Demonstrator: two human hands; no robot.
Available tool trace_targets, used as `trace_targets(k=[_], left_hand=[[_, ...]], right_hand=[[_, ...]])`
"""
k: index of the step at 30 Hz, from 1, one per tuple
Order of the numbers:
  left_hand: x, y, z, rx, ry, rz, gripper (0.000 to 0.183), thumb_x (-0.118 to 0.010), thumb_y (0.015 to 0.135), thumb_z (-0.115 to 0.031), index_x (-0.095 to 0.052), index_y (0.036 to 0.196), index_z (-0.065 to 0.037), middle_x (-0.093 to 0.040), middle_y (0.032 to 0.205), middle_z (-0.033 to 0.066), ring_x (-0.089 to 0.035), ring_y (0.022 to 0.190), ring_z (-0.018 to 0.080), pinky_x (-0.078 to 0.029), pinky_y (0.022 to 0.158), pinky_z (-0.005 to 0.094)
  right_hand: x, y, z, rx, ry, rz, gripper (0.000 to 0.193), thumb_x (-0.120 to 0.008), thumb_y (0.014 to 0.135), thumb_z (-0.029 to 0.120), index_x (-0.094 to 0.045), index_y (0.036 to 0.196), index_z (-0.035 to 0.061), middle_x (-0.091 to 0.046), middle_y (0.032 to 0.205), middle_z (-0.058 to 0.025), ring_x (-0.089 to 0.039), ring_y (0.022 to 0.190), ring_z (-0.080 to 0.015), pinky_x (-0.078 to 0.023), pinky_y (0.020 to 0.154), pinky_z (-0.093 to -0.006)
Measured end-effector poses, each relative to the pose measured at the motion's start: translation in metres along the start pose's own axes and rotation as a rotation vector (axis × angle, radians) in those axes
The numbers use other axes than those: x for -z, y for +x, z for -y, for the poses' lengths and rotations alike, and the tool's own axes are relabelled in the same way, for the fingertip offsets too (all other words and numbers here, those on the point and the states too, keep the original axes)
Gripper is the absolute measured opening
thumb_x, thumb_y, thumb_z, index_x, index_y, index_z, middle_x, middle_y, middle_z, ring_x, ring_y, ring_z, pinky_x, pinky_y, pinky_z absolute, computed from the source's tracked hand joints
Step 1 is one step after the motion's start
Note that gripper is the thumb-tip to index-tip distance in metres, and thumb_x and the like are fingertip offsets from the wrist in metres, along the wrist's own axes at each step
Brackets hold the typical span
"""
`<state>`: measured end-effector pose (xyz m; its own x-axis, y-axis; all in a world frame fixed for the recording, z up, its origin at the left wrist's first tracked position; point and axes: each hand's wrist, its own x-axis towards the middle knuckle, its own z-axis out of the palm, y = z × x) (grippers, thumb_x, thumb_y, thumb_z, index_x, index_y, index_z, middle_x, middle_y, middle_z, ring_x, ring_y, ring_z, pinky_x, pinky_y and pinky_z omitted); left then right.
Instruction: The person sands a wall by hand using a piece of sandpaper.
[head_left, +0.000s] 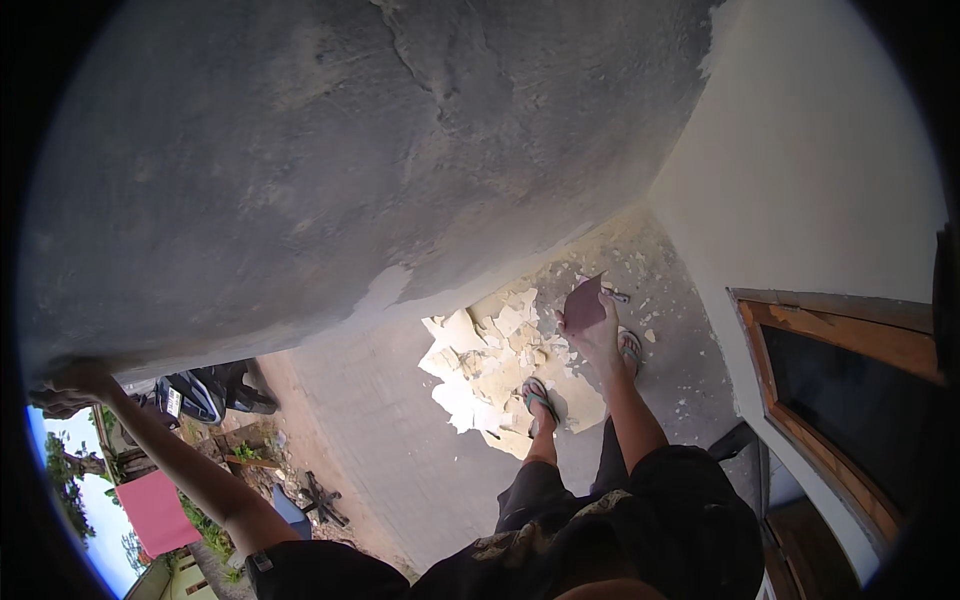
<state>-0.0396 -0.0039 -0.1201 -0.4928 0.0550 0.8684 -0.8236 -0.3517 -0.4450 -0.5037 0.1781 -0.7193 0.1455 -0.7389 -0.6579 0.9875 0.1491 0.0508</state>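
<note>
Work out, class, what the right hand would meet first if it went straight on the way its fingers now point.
Probably the grey wall, near its lower edge, with the brown sheet in the right hand leading; the gap's depth is unclear from this one view.

Wood-framed window [845, 395], sunlit grey floor [385, 405]

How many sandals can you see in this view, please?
2: the left sandal near the pale flakes, and the right sandal just beyond the right hand. More could be hidden behind the maroon sheet.
</note>
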Motion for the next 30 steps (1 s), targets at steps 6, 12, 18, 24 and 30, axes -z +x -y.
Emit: trace_targets(k=[6,12,18,24,30], left_hand=[[0.066,-0.093,-0.187,0.561,-0.174,0.286,0.079,-0.014,0.096,-0.057,-0.023,0.151,-0.001,-0.018,0.157,0.0244,-0.013,0.147,0.0375,-0.012,0.119,0.0528],[0.114,-0.185,-0.377,0.296,-0.443,0.341,0.075,-0.032,0.096,-0.057,-0.025,0.153,-0.008,-0.016,0.158,0.0222,-0.005,0.149,0.038,-0.001,0.118,0.0552],[0.165,-0.256,-0.516,-0.34,-0.583,0.426,0.066,-0.044,0.094,-0.052,-0.036,0.15,-0.018,-0.019,0.161,-0.0016,-0.011,0.149,0.0217,-0.004,0.121,0.0491],[0.212,-0.384,-0.535,-0.659,-1.037,0.766,0.046,-0.057,0.091,-0.025,-0.053,0.134,-0.01,-0.032,0.154,0.0039,-0.023,0.145,0.019,-0.026,0.118,0.0423],[0.312,-0.585,-0.536,0.147,-1.258,1.098,0.013,-0.072,0.078,-0.01,-0.061,0.078,-0.003,-0.065,0.096,0.013,-0.059,0.111,0.0306,-0.043,0.105,0.0447]], right_hand=[[0.089,-0.026,0.044,-0.143,-0.097,-0.042,0.059,-0.052,0.086,0.058,-0.053,0.127,0.0156,-0.057,0.12,-0.0099,-0.052,0.111,-0.0381,-0.04,0.088,-0.0487],[0.097,0.036,0.084,-0.072,-0.227,0.159,0.061,-0.052,0.087,0.06,-0.053,0.129,0.0161,-0.057,0.126,-0.0074,-0.05,0.117,-0.034,-0.041,0.088,-0.0483],[0.036,0.088,0.106,0.087,-0.205,0.487,0.063,-0.046,0.091,0.059,-0.051,0.133,0.0121,-0.055,0.126,-0.0092,-0.051,0.111,-0.036,-0.041,0.084,-0.0446],[-0.009,0.1,0.169,0.479,-0.506,0.801,0.065,-0.039,0.097,0.057,-0.044,0.139,0.0087,-0.054,0.129,-0.0108,-0.052,0.115,-0.0395,-0.044,0.088,-0.0453],[-0.058,0.114,0.219,1.357,-0.981,0.606,0.057,-0.036,0.103,0.038,-0.032,0.149,0.0053,-0.04,0.148,-0.0114,-0.048,0.127,-0.0296,-0.041,0.098,-0.0399]])
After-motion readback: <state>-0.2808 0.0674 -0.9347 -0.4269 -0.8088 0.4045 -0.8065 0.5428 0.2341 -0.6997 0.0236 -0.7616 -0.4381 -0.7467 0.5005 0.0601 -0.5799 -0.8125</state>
